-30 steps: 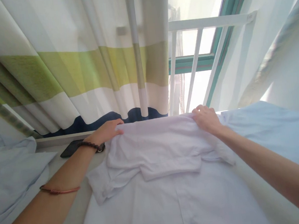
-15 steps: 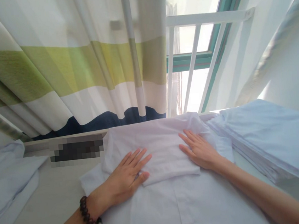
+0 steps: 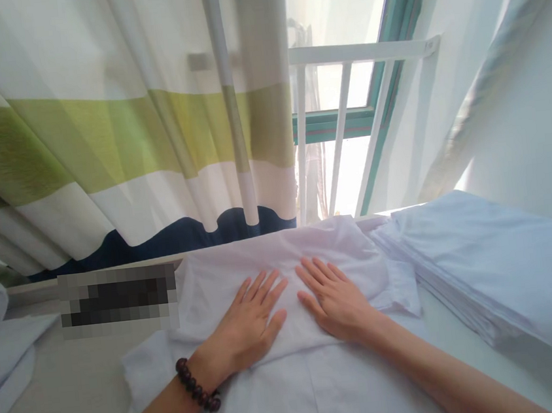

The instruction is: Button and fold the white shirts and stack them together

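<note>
A white cloth garment point(image 3: 281, 396) lies spread in front of me, its far part folded back over itself. My left hand point(image 3: 248, 321) rests flat on the folded part, fingers stretched and slightly apart, with a dark bead bracelet point(image 3: 196, 386) at the wrist. Close beside it, my right hand point(image 3: 337, 298) also presses flat on the same fold, palm down and fingers apart. Neither hand grips the fabric. Some edges of the fold are hidden under my hands and wrists.
A stack of folded white cloth point(image 3: 488, 256) sits at the right. Loose white cloth point(image 3: 0, 354) lies at the far left of the pale tabletop point(image 3: 74, 398). A blurred-out dark item point(image 3: 118, 298) is near the back edge. Behind hang curtains point(image 3: 125, 137) and a white railing point(image 3: 363, 51).
My right hand has slid left across the fold, closer to my left hand. My left hand stays flat on the fold. The whole view has shifted slightly.
</note>
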{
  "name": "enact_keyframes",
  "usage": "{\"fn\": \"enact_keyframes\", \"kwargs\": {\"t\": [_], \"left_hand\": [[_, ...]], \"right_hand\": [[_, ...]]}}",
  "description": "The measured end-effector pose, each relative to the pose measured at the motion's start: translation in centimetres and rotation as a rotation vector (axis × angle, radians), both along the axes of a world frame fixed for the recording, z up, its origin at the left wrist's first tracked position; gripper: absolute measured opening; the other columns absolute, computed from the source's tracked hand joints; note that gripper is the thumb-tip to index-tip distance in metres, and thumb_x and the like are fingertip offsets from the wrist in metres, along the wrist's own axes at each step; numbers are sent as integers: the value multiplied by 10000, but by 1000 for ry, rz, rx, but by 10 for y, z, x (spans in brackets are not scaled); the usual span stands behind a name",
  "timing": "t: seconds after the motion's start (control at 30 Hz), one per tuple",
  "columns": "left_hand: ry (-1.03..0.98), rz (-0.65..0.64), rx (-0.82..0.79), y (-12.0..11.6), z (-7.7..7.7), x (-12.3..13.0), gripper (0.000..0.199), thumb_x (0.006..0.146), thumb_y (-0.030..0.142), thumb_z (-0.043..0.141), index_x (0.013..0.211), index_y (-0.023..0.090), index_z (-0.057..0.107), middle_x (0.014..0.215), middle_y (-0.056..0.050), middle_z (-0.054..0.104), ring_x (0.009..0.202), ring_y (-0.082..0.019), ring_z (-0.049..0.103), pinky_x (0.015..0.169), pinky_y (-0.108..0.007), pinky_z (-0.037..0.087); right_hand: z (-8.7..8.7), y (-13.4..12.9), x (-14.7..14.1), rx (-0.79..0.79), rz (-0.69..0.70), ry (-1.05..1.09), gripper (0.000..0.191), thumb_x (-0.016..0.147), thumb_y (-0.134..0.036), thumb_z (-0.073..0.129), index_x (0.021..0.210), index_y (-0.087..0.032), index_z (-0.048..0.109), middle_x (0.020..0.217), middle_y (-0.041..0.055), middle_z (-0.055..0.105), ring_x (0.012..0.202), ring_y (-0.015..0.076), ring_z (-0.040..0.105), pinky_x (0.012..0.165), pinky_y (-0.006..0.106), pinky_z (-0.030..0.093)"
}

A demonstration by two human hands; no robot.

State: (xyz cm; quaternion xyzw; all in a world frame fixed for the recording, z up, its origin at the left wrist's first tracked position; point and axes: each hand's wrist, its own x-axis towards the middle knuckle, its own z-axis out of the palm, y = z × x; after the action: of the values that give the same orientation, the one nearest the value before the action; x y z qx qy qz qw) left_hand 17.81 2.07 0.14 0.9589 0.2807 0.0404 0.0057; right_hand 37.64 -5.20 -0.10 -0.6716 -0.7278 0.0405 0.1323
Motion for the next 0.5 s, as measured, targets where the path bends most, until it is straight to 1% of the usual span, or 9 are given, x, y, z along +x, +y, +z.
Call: {"fn": "enact_keyframes", "kwargs": {"t": [0.1, 0.17, 0.23, 0.3, 0.33, 0.4, 0.47, 0.5], "left_hand": [[-12, -8, 42, 2, -4, -3, 508, 999, 400, 304, 1479, 232, 298, 1556, -71, 269, 1434, -272, 224, 1146, -524, 235], [-16, -15, 55, 2, -4, -4, 501, 999, 399, 308, 1474, 237, 310, 1549, -70, 290, 1428, -269, 243, 1145, -512, 245], [-14, -17, 55, 2, -2, -4, 498, 1000, 398, 306, 1471, 237, 314, 1546, -68, 299, 1426, -264, 251, 1149, -504, 243], [0, -17, 46, 2, -1, -4, 500, 1002, 398, 294, 1473, 229, 306, 1547, -71, 296, 1427, -258, 247, 1152, -501, 236], [11, -17, 39, 2, 0, -4, 503, 1003, 400, 288, 1475, 226, 301, 1548, -73, 293, 1429, -255, 244, 1154, -500, 233], [30, -16, 26, 1, 2, -4, 508, 1005, 408, 280, 1479, 225, 292, 1550, -73, 289, 1432, -250, 236, 1157, -498, 228], [40, -18, 13, 1, 3, -5, 511, 1006, 413, 277, 1481, 227, 286, 1553, -72, 280, 1434, -250, 229, 1159, -498, 226], [43, -20, 9, 1, 3, -5, 512, 1006, 413, 278, 1482, 225, 283, 1555, -73, 275, 1435, -251, 226, 1158, -502, 227]], "right_hand": [[-3, 2, 4, 0, -7, 12, 598, 981, -519, 191, 1483, -228, 331, 1571, 45, 225, 1450, 251, 157, 1168, 459, 134], [-2, 5, 10, 4, -45, 4, 598, 977, -535, 195, 1469, -240, 362, 1570, 66, 236, 1448, 262, 162, 1163, 476, 134], [1, 10, 23, 31, -127, -5, 628, 972, -535, 222, 1467, -175, 366, 1562, 133, 250, 1441, 285, 183, 1153, 479, 169], [9, 17, 42, 103, -225, 17, 666, 972, -512, 241, 1468, -76, 331, 1530, 210, 284, 1422, 307, 235, 1132, 469, 234], [14, 21, 53, 159, -272, 46, 669, 973, -494, 247, 1466, -46, 312, 1503, 232, 314, 1405, 314, 269, 1116, 465, 267], [27, 29, 77, 255, -377, 147, 630, 962, -454, 312, 1448, -53, 327, 1442, 239, 378, 1358, 322, 339, 1085, 463, 310], [41, 39, 99, 245, -490, 278, 556, 933, -410, 400, 1364, -61, 434, 1344, 244, 472, 1285, 341, 421, 1033, 469, 357], [47, 43, 108, 200, -532, 340, 502, 919, -405, 428, 1267, -55, 524, 1240, 248, 549, 1204, 355, 494, 979, 473, 400]]}}
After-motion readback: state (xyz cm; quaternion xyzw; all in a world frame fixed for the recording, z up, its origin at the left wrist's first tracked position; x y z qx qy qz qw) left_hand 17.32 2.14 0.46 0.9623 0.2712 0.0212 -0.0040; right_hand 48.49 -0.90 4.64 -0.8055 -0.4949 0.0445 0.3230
